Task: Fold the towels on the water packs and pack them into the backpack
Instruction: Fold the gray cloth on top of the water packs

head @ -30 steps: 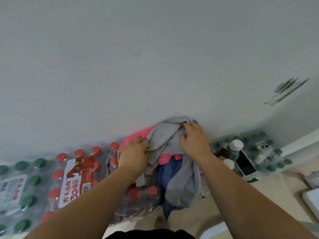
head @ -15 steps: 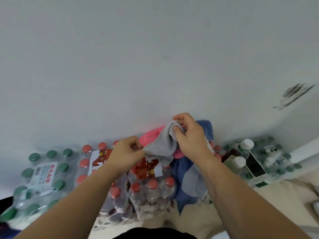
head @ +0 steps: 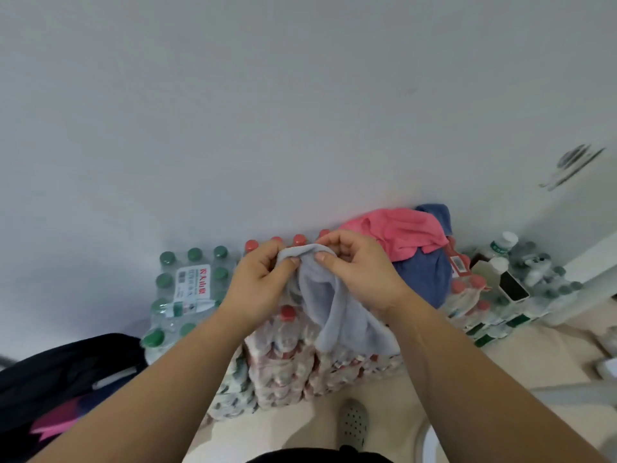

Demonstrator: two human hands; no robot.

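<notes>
A grey towel hangs between my hands above the red-capped water pack. My left hand pinches its top edge on the left, and my right hand pinches the same edge close beside it. A pink towel lies crumpled on a blue towel on the pack to the right, against the wall. A black backpack with a pink patch lies at the lower left on the floor.
A green-capped water pack stands left of the red one. Loose bottles, a phone-like device and more green-capped packs sit at the right. A grey shoe shows on the beige floor below. A white wall rises behind everything.
The grey towel has come off the pile to the left, uncovering the pink and blue towels. My hands have drawn together on its top edge. The view swung left, showing the backpack.
</notes>
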